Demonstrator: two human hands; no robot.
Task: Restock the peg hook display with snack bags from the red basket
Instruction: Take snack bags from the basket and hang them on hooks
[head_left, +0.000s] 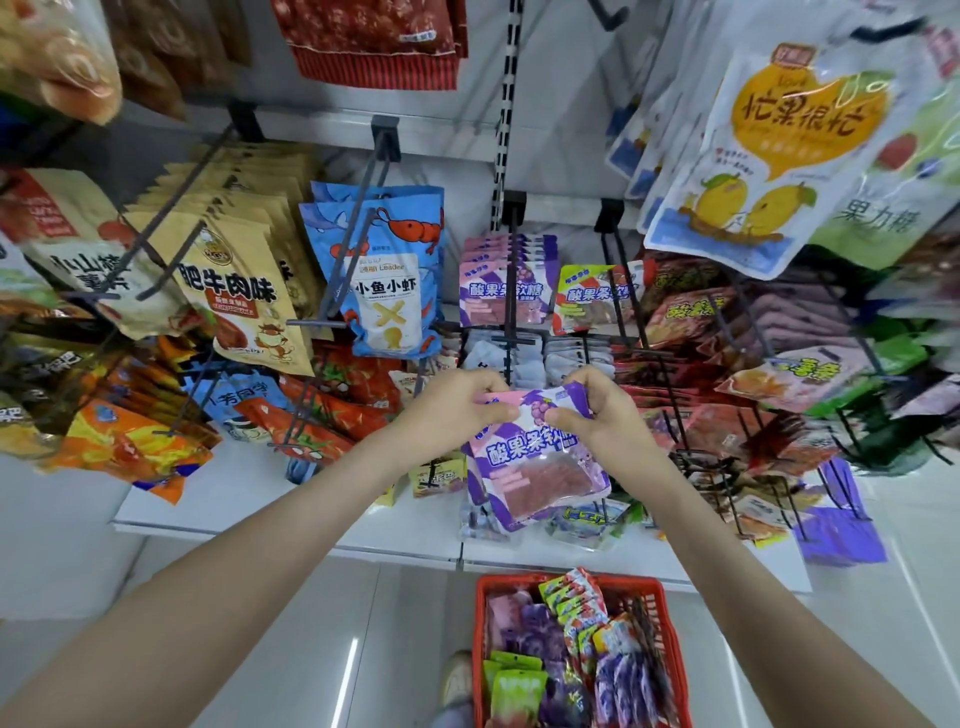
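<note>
Both my hands hold one purple-and-white snack bag (535, 462) by its top edge, just below the tip of a black peg hook (511, 332). My left hand (457, 405) pinches the bag's top left corner. My right hand (597, 410) pinches the top right. Several matching purple bags (501, 283) hang further back on that same hook. The red basket (670, 665) stands on the floor below, holding several purple, green and mixed snack bags.
Peg hooks crowd the display: blue shrimp-print bags (387, 291) and tan beef-flavour bags (244, 291) to the left, red and pink bags (691, 322) to the right, a mango bag (769, 156) overhead. A white base shelf (291, 514) runs beneath. A shoe (457, 680) shows by the basket.
</note>
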